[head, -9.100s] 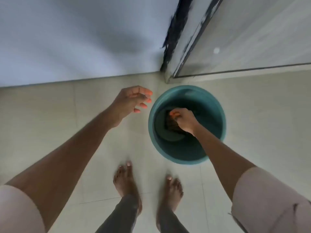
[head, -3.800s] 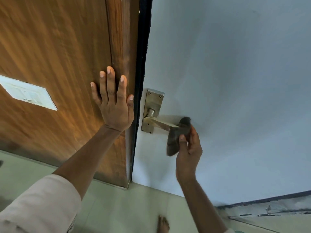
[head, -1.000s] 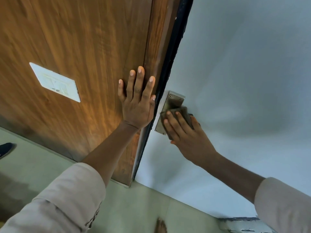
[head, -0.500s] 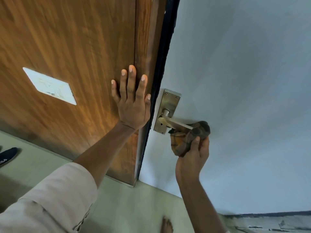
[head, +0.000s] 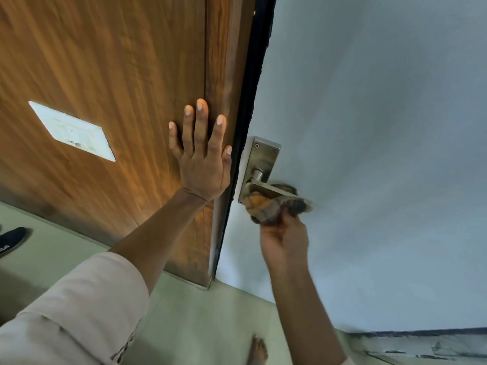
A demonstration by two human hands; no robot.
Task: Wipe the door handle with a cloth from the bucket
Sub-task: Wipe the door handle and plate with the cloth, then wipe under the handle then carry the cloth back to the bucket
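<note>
The door handle (head: 274,190) is a flat brushed-metal lever, brass-grey with a dull sheen, standing out from a rectangular backplate (head: 263,159) with small screws at its top corners. It sits on the pale blue-grey face of the door (head: 369,127), just beside the door's black edge strip (head: 253,101). A short round neck joins the lever to the plate. The cloth (head: 271,206), a soft checked rag in brown, orange and grey, is bunched against the underside of the lever and folds over its far end. The right hand (head: 286,239) is closed around the cloth from below, fingers gripping the wad; it is somewhat blurred. The left hand (head: 203,156) lies open and flat, fingers spread, pressed against the wood-grain panel (head: 105,75), which is glossy with streaked brown veneer. A white rectangular switch plate (head: 72,131) sits on that panel. Below, the floor (head: 197,325) is pale and smooth, with a dark shoe (head: 11,242) at the left edge and a bare foot (head: 258,351) near the bottom.
</note>
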